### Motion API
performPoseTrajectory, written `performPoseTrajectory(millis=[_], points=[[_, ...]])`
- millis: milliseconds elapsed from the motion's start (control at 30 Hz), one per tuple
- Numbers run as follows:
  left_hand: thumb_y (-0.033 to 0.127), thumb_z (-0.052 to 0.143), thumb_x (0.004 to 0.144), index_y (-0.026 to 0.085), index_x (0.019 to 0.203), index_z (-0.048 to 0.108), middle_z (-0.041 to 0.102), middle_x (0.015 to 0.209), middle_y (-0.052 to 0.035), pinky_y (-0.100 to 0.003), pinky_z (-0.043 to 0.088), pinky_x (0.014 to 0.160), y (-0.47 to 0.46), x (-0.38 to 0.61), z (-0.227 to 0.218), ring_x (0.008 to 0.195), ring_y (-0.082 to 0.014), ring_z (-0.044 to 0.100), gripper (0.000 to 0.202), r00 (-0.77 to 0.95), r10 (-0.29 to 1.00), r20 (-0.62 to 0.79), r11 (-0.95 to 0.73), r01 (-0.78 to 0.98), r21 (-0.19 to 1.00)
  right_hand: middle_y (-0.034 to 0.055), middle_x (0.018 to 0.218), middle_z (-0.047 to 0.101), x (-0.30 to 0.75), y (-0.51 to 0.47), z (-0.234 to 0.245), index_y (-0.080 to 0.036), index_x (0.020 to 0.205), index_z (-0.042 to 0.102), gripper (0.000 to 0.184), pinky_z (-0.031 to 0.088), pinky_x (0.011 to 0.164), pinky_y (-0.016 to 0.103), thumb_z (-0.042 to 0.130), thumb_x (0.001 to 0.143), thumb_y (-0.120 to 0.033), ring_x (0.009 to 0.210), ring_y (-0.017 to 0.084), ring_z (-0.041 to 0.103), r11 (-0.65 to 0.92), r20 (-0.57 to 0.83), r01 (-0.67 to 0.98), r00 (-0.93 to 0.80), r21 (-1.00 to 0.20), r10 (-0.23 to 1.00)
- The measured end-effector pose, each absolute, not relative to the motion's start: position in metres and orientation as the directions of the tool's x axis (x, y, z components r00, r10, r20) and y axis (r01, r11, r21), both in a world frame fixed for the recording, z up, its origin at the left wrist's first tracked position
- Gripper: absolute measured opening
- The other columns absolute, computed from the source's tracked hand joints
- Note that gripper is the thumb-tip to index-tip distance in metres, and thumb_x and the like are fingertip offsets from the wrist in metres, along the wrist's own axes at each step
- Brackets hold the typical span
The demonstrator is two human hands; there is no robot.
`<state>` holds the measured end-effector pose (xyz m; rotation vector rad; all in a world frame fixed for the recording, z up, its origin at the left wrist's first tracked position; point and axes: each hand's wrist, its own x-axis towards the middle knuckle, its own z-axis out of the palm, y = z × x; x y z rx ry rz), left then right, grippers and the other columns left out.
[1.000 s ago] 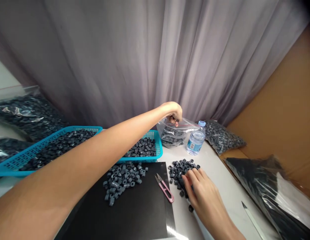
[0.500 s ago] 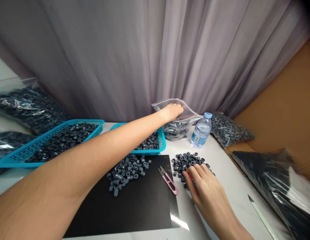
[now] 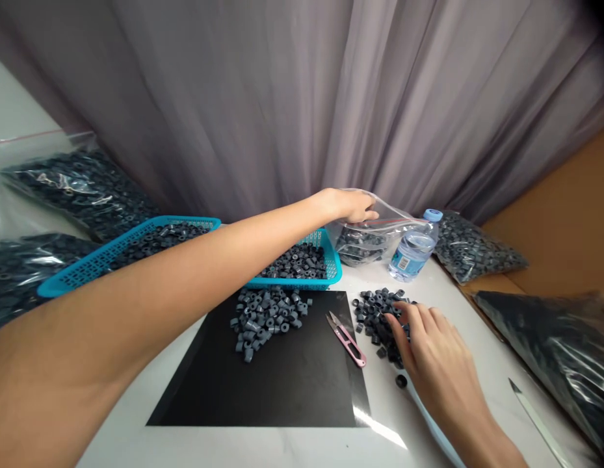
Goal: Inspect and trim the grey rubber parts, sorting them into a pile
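My left hand reaches across to the mouth of a clear zip bag holding dark grey ring-shaped pieces. Its fingers are apart, with nothing seen in them. My right hand is over the right edge of a loose pile of small dark plastic rings on the white table. Thumb and fingers are spread there, and the hand partly covers the pile. One ring lies apart, beside that hand. Pink thread snips rest at the right side of a black mat. Another ring heap sits on the mat.
Two blue baskets of rings stand behind the mat, partly hidden by my left arm. A water bottle is beside the zip bag. Filled bags lie left and right. A thin blade lies at right.
My left hand's fingers have loosened and spread at the bag's mouth. My right hand's thumb and fingers have parted at the pile. The whole view has shifted, moving the scene rightward.
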<state>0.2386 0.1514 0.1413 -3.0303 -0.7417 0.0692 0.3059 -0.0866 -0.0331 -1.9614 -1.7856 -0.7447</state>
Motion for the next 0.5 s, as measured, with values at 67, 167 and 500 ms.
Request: performPoseTrajectory(millis=[67,167,500], points=[[0.040,0.044,0.098,0.014,0.132,0.061,0.062,0.136,-0.0158,-0.044,0.043,0.100,0.147,0.228,0.149,0.119,-0.0311,0.058,0.046,0.884,0.468,-0.010,-0.884,0.468,-0.020,0.0083,0.082,0.057,0.307,-0.087,-0.036,-0.020,0.094,0.054,0.030,0.040,0.070,0.040,0.030,0.106,-0.035,0.080,0.029,0.054,-0.095,0.593,0.993,0.040,0.063,0.804],[0.045,0.038,0.099,0.016,0.140,0.054,0.057,0.142,-0.0157,-0.050,0.041,0.102,0.139,0.209,0.159,0.124,-0.0333,0.055,0.053,0.880,0.470,0.072,-0.882,0.471,-0.001,0.0070,0.081,0.056,0.306,-0.084,-0.042,-0.021,0.089,0.052,0.028,0.042,0.070,0.039,0.035,0.105,-0.036,0.080,0.027,0.053,-0.016,0.559,1.000,0.024,-0.019,0.829],[0.043,0.062,0.089,0.014,0.102,0.072,0.058,0.135,-0.0136,-0.052,0.013,0.119,0.137,0.165,0.138,0.144,-0.0338,0.030,0.034,0.945,0.190,0.268,-0.933,0.258,-0.249,0.0117,0.116,0.060,0.260,-0.046,-0.036,-0.019,0.122,0.053,0.023,0.050,0.091,0.044,0.047,0.102,-0.027,0.104,0.027,0.056,0.343,0.384,0.913,-0.242,-0.220,0.891]])
